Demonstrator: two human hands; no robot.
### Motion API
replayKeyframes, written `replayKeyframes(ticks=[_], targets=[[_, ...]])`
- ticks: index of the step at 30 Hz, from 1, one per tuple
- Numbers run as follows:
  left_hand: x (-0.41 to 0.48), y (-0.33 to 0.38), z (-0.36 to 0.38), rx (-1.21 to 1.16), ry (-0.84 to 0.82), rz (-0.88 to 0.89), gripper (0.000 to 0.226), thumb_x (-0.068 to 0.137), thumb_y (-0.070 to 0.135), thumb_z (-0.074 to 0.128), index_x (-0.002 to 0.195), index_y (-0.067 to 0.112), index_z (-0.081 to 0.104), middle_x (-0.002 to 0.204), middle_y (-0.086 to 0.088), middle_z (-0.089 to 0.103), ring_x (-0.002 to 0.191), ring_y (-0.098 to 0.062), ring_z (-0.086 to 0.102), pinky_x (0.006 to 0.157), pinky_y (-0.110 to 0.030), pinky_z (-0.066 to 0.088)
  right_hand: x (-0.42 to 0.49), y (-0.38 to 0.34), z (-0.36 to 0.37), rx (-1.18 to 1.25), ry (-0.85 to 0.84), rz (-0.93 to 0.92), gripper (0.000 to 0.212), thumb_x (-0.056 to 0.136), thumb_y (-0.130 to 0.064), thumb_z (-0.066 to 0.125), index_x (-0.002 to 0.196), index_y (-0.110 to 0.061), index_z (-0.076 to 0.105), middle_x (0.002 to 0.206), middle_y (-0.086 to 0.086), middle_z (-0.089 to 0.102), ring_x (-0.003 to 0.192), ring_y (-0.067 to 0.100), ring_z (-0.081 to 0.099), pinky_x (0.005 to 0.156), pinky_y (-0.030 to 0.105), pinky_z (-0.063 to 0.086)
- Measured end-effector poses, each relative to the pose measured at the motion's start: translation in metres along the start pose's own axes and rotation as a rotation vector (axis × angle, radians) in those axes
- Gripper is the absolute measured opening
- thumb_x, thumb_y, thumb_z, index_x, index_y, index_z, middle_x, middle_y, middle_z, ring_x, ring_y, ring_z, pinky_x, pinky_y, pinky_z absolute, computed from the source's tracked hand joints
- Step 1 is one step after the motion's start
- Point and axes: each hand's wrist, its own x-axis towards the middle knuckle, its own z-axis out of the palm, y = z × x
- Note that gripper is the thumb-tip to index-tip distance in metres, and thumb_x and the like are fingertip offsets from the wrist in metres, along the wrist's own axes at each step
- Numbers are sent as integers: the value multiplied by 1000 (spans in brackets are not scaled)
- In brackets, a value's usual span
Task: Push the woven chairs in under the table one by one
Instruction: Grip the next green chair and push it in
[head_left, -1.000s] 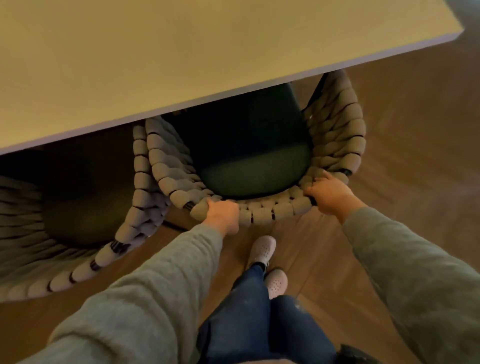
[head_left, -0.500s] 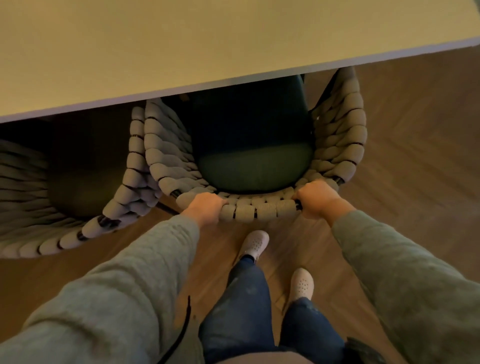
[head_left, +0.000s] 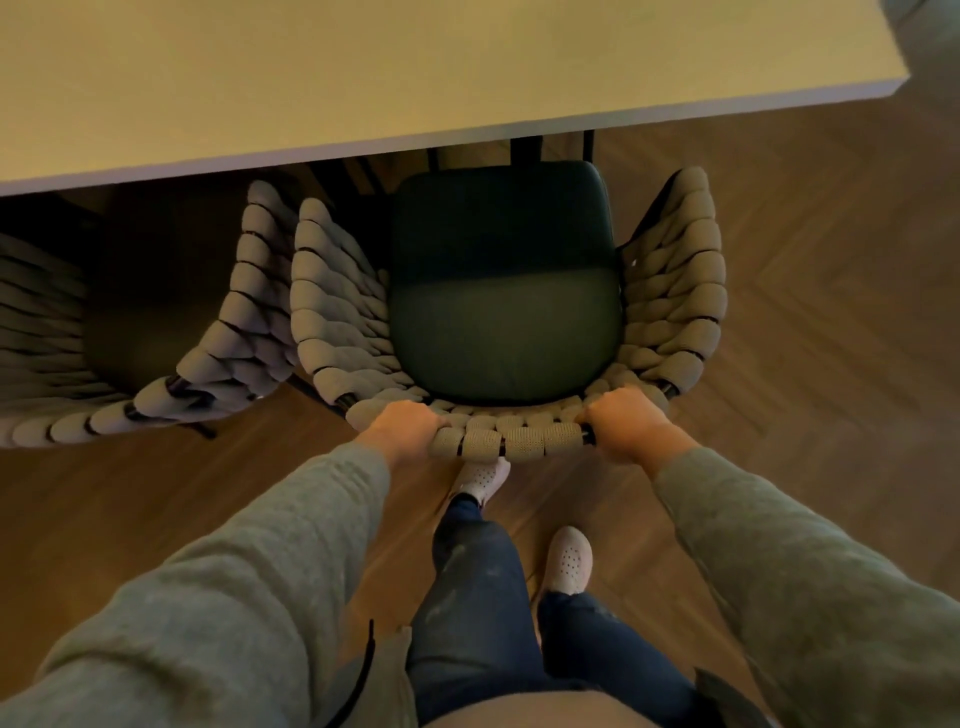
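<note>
Head view: the woven chair (head_left: 670, 291) stands in the middle of the frame, its back turned toward the person. Its dark seat cushion (head_left: 504, 312) is almost wholly in sight, and the cushion's far edge sits just below the near edge of the pale surface (head_left: 363, 78) that fills the top of the frame.

Both hands are on the top rail of the chair's backrest, at the lower middle of the frame. The left hand (head_left: 405, 428) grips the rail toward its left end, fingers curled over the thick woven cords. The right hand (head_left: 626, 426) grips the rail toward its right end in the same way, knuckles up. A short stretch of bare woven rail lies between the two hands. The cushion and both armrests lie above the hands in the frame.

A second woven chair (head_left: 228, 353) stands at the left, its armrest just beside the first chair's left armrest and its seat in shadow, partly beneath the surface. Below the rail, on the wooden floor (head_left: 805, 312), are two pale shoes, one (head_left: 480, 475) just under the rail and the other (head_left: 569, 561) lower right.
</note>
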Motion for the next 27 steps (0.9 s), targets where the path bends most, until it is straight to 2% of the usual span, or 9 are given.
replayKeyframes(ticks=[4,8,16,21,24,27], targets=[[-5,21,-6,38,14,27,28,95,23,54,122,23,59,118,-2,63,111,-21,59,96,-35,47,-17,8,13,17,-6,17,10,92,-22,53,95,-25,62,81,-5,56,75,16,51,76,29,42],[-5,38,-11,39,-6,36,30,94,23,54,123,23,59,120,-2,63,112,-22,58,98,-37,46,-29,21,22,35,15,15,10,90,-24,54,93,-26,63,81,-6,58,75,15,52,79,30,45],[2,72,-15,55,-5,75,25,91,23,56,115,22,61,111,-3,65,103,-22,61,87,-35,48,-48,51,35,23,41,-8,13,91,-24,54,97,-28,64,82,-7,56,75,13,49,76,27,42],[16,82,-29,57,12,102,25,91,24,57,115,21,61,111,-3,65,102,-22,61,88,-35,50,-47,72,29,26,22,14,16,91,-22,53,100,-30,64,84,-8,55,78,13,49,81,27,41],[28,83,-44,47,20,116,27,91,24,57,117,22,61,111,-3,65,103,-22,62,89,-36,51,-43,88,23,24,0,33,19,92,-22,52,106,-30,62,93,-6,62,90,14,58,87,28,43],[41,84,-57,61,36,133,30,90,23,58,120,24,60,111,-3,65,103,-22,62,87,-35,49,-35,103,21,2,9,37,19,92,-22,51,104,-31,62,89,-7,59,83,13,54,88,30,44]])
